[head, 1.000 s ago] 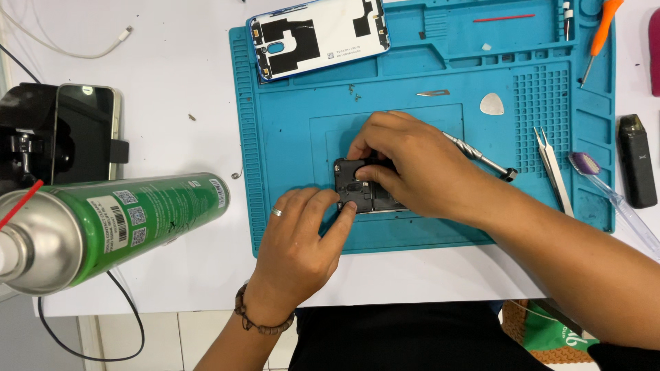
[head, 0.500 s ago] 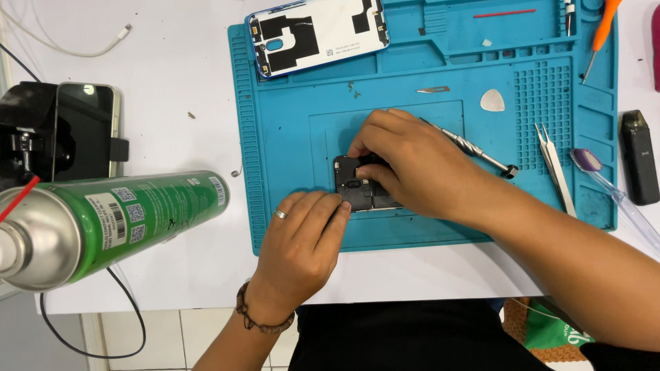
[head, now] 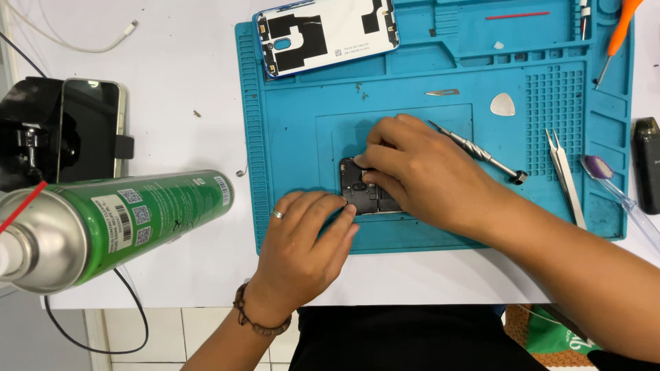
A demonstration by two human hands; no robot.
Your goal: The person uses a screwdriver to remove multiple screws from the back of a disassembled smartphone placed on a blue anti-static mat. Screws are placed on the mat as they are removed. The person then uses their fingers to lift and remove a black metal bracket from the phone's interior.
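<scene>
Head view: both hands point(head: 412, 172) press dark flat phone point(head: 359, 192)

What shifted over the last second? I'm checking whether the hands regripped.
Almost nothing. The left hand still steadies the opened phone at its edge, the right hand keeps its fingertips on top. The screwdriver, tweezers and spray can lie unmoved.

Teal mat point(head: 289, 137) with a ribbed border and a dotted grid on a white counter point(head: 172, 82); green can point(head: 137, 220) with white label; white back cover point(head: 330, 31) with black patches; orange screwdriver point(head: 622, 27); black phone point(head: 361, 192).
</scene>
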